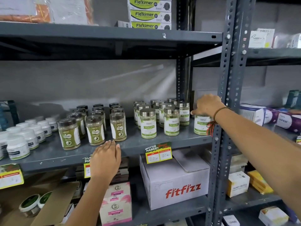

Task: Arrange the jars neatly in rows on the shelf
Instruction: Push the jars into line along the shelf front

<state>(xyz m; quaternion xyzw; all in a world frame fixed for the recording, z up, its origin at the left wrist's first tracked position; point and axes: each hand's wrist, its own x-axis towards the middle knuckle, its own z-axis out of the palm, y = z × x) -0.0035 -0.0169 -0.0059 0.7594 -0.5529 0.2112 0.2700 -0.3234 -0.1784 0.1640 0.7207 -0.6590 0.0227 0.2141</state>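
Note:
On the grey middle shelf (135,144) stand several silver-lidded jars with green-and-white labels (148,123) in rows at the right. My right hand (207,106) grips the lid of one such jar (201,125) at the shelf's far right end, by the upright post. Left of them, brown-lidded Gaska jars (118,126) stand in three rows, and white jars (17,146) fill the far left. My left hand (105,158) rests flat against the shelf's front edge below the Gaska jars, fingers together, holding nothing.
A slotted steel post (228,98) rises right beside the held jar. Price tags (158,154) hang from the shelf edge. A Fitfizz carton (175,181) and pink boxes (116,204) sit below. Fleximer boxes (150,13) are stacked above. More boxes fill the right-hand rack.

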